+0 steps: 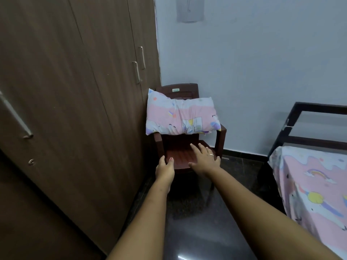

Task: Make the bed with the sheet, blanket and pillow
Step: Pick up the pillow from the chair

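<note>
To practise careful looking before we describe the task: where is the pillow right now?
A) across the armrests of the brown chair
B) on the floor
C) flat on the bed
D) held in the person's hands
A: the pillow lies across the armrests of the brown chair; the left hand and right hand, both below it, hold nothing.

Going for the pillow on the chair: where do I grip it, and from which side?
Take the pink-and-white printed pillow by its two short ends, one hand each, coming from the front. It lies crosswise on the armrests of the dark brown plastic chair, backrest behind it; the left hand and right hand hover open below it.
</note>
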